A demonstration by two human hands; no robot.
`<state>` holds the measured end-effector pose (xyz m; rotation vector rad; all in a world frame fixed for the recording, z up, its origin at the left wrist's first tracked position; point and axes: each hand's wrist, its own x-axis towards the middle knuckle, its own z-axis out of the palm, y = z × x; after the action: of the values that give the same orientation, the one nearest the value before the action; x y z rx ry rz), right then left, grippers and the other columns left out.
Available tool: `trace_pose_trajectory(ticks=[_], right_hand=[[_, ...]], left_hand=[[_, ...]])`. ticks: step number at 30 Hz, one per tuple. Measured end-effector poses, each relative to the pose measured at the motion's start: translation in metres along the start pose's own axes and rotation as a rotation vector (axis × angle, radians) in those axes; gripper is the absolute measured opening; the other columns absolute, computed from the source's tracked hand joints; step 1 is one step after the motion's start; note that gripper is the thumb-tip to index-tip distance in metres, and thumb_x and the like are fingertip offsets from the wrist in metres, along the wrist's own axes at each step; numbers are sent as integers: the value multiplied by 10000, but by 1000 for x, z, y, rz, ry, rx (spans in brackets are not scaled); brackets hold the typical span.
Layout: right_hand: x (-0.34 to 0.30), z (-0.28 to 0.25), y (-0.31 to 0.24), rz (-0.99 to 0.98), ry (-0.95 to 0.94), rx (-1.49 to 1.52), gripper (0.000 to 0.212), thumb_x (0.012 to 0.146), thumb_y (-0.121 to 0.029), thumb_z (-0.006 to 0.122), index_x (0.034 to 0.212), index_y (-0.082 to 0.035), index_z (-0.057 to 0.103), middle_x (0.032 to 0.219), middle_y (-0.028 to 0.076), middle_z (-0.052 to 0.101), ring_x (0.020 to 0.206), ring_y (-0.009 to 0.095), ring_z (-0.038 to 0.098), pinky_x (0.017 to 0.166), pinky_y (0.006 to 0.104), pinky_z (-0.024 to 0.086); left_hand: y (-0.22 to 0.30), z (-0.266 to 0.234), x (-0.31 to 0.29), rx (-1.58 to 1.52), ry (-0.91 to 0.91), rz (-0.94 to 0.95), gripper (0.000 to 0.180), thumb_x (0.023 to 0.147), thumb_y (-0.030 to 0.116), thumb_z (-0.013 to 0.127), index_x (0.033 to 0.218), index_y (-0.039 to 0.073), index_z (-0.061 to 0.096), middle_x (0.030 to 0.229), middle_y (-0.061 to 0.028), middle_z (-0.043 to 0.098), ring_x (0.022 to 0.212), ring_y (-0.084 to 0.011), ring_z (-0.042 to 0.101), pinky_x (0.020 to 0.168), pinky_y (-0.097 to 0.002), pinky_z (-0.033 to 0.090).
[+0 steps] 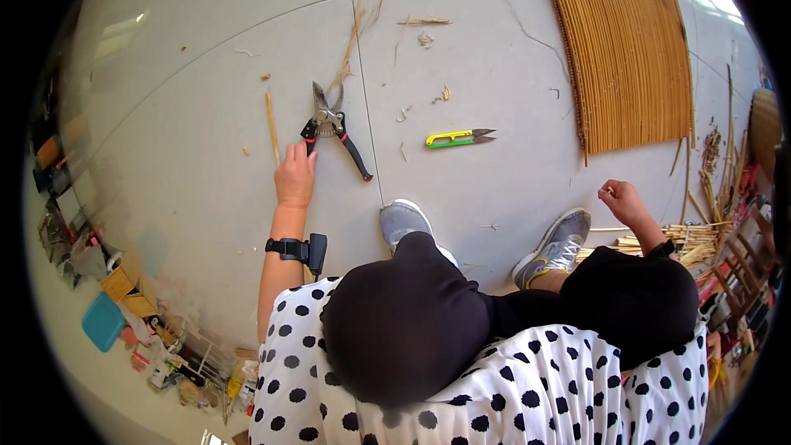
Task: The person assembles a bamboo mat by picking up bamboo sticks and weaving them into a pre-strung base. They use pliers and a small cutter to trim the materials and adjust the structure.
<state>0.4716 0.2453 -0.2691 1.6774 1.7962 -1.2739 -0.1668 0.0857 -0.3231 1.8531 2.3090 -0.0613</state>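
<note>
My left hand (295,175) is closed around the end of one dark handle of a pair of pruning shears (328,124), which lie on the floor with their blades spread. A straw-coloured stalk (272,128) lies just left of the shears. To the right rest small thread snips (461,138) with yellow and green handles, apart from both hands. My right hand (624,200) hangs by my right knee with its fingers curled together; whatever they hold, if anything, is too small to name. Beyond it lies a brown mat of joined reeds (626,58).
Frayed fibres (353,45) and short clippings (445,93) are scattered over the tiled floor (461,198). A pile of cut stalks (692,241) lies at the right. Along the left wall are a cardboard box (128,280), a blue tray (102,323) and clutter. My shoes (560,243) stand near the middle.
</note>
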Motion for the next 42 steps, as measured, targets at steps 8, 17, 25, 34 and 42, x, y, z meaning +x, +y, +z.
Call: trace_pose_trajectory(ticks=[8,17,25,34,42], right_hand=[[10,7,5,3,-25,-29,252,850,-229,630,829,22,624,590,143,545,537,230,502,549,370,434],[30,6,-20,64,-69,247,246,902,-223,594,781,-10,618,549,-5,456,504,92,406,470,300,341],[28,-2,-48,328,-137,535,208,924,-235,564,800,-74,607,545,-69,378,461,34,320,420,209,265],[30,-11,-41,350,-96,647,194,929,-239,550,826,-80,593,535,-73,362,434,32,299,389,209,221],[33,-8,-47,344,-121,656,188,923,-249,557,839,-84,594,540,-68,367,444,36,307,393,209,224]], left_hand=[[78,-49,68,-304,132,-28,282,823,251,687,1025,87,578,923,-94,588,814,-320,612,652,-405,501],[153,-13,160,-265,91,10,195,808,200,684,920,66,597,927,-129,626,808,-340,631,676,-431,520],[155,-6,180,-47,-56,54,142,814,179,610,837,43,577,847,-150,635,752,-353,647,642,-462,524],[144,-24,140,-751,-15,-58,149,843,78,589,970,4,565,794,-74,607,665,-179,600,593,-318,481],[131,-34,108,-1089,-255,-240,153,898,65,562,1016,-6,629,761,-4,592,658,-69,539,593,-224,453]])
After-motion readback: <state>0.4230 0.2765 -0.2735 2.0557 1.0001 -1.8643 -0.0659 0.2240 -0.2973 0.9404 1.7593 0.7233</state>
